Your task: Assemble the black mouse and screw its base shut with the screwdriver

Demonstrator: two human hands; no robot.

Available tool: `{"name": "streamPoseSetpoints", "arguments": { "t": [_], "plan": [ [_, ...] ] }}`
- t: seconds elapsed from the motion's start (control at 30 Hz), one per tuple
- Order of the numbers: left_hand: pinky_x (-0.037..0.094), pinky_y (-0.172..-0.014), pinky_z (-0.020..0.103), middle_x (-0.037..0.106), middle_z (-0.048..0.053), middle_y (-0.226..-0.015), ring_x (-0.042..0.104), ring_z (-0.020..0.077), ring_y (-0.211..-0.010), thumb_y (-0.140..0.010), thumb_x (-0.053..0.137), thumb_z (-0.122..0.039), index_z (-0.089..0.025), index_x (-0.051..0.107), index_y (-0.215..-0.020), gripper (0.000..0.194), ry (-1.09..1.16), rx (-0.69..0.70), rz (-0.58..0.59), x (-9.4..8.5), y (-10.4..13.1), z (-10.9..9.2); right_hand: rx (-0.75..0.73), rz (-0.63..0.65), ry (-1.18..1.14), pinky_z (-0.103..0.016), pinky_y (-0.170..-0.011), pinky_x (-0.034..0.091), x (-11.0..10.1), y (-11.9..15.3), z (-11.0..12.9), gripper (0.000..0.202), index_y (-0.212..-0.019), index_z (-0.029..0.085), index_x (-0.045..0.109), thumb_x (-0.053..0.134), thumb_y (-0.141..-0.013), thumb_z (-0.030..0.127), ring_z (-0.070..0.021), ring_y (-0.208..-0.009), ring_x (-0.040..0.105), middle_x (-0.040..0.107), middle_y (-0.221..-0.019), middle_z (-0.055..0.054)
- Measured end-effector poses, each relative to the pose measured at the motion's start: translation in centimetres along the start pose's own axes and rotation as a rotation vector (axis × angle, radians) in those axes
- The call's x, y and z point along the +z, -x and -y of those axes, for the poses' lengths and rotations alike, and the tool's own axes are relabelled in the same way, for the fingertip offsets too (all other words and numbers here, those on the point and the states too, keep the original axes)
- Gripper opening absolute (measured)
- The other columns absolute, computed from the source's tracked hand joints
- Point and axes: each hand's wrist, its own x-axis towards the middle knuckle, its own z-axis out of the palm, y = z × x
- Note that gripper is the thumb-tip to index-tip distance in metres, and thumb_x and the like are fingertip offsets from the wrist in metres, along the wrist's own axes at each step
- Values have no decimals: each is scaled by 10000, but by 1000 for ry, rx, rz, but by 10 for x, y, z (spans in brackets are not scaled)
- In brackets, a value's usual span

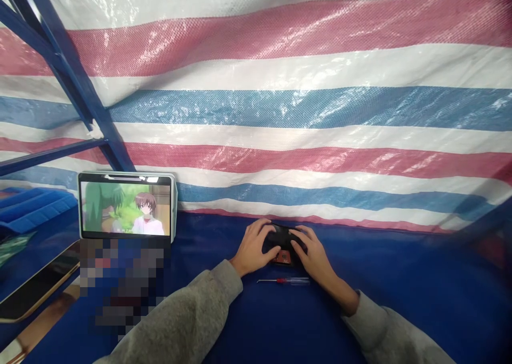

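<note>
Between my two hands sits a black device [283, 237] on the blue tabletop, with a reddish panel like a circuit board [282, 256] exposed at its near side. My left hand [256, 246] grips its left side, fingers over the far edge and thumb by the reddish panel. From the right, my right hand [314, 252] holds it with fingers curled over the top. The palms hide both ends, so its exact kind is unclear. Just nearer to me lies a slim screwdriver-like tool [294, 281] with a clear handle, red collar and thin shaft whose tip looks bent.
A tablet [126, 206] in a light case stands at the left, playing a cartoon. Left of it are a phone [38, 284] and a blue ribbed tray [38, 209]. Striped plastic sheeting [304, 108] hangs behind the table; a blue metal frame [76, 81] rises at upper left.
</note>
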Motion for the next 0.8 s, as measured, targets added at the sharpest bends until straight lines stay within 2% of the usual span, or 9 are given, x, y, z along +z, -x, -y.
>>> {"name": "streamPoseSetpoints", "arguments": {
  "t": [0.13, 0.33, 0.47, 0.63, 0.8],
  "plan": [
    [283, -1117, 468, 487, 94, -1333, 361, 305, -1340, -744, 728, -310, -206, 599, -960, 273, -55, 172, 100, -1, 2, -3, -9, -11, 0, -436, -1013, 464, 1, 0, -1, 306, -1153, 222, 643, 477, -927, 347, -245, -1151, 568, 547, -1256, -109],
    [275, -1121, 479, 530, 90, -1281, 369, 307, -1336, -756, 735, -289, -193, 615, -924, 228, -67, 184, 115, 2, 2, 0, -12, -18, -5, -437, -1013, 462, 0, 0, 0, 303, -1147, 224, 638, 471, -930, 351, -243, -1166, 551, 548, -1253, -107],
    [324, -1098, 457, 595, 79, -1191, 428, 277, -1298, -858, 650, -296, -198, 625, -979, 157, -34, 219, 71, 0, 2, 0, -39, -74, -2, -459, -1021, 447, -5, 0, 5, 288, -1128, 228, 644, 462, -939, 347, -248, -1188, 525, 548, -1253, -107],
    [457, -994, 403, 628, 85, -1174, 575, 222, -1120, -976, 498, -328, -207, 578, -1181, 251, 21, 175, -45, -1, 0, -2, -105, -134, -21, -467, -1019, 437, -13, 3, 25, 285, -1154, 234, 629, 462, -945, 333, -257, -1182, 521, 571, -1224, -107],
    [496, -980, 380, 622, 83, -1204, 587, 208, -1113, -996, 467, -326, -216, 558, -1245, 288, 37, 159, -146, 3, -1, -4, -147, -118, 1, -438, -965, 476, -11, 7, 37, 381, -1265, 235, 568, 545, -908, 368, -260, -1136, 552, 586, -1212, -113]
  ]
}}
